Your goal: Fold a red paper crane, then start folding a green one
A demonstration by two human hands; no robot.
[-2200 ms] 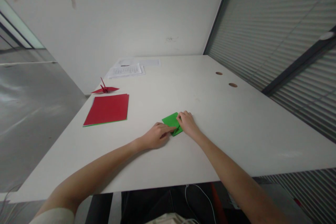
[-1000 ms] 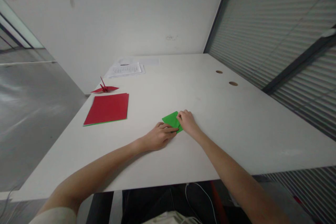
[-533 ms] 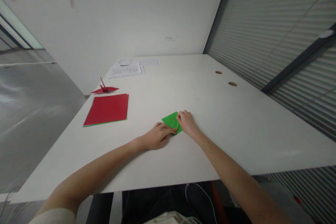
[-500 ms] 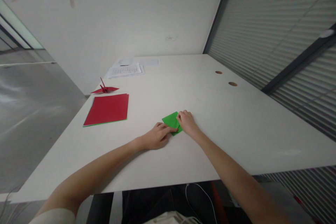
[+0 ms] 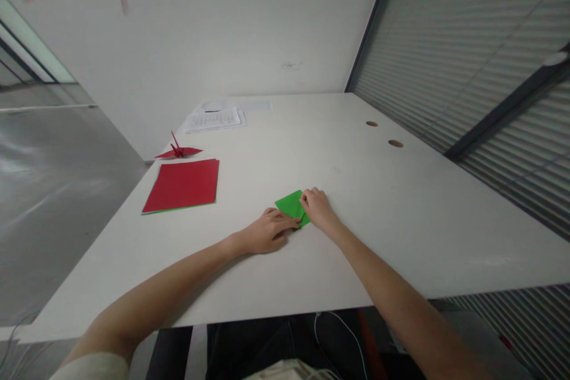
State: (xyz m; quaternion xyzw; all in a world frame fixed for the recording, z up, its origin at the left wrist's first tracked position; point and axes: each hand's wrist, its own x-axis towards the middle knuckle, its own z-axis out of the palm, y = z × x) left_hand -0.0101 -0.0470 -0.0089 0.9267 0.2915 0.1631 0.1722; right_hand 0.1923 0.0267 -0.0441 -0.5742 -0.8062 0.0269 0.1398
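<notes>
A folded piece of green origami paper lies on the white table in front of me, one corner pointing left. My left hand rests at its lower left, the outstretched index finger pressing on the lower part of the paper. Closed at the paper's right side, my right hand pinches the edge between thumb and fingers. A short crease or flap edge shows between the two hands. The fingers cover the paper's right side and part of its bottom corner.
To the left lies a stack of square sheets, red on top with green beneath. Behind it stands a folded red paper crane. Printed papers lie farther back. Two round holes pierce the table at right, near the blinds.
My left fingertips have shifted very slightly over the lower corner of the green paper. My right hand keeps its pinch, and the paper stays in place.
</notes>
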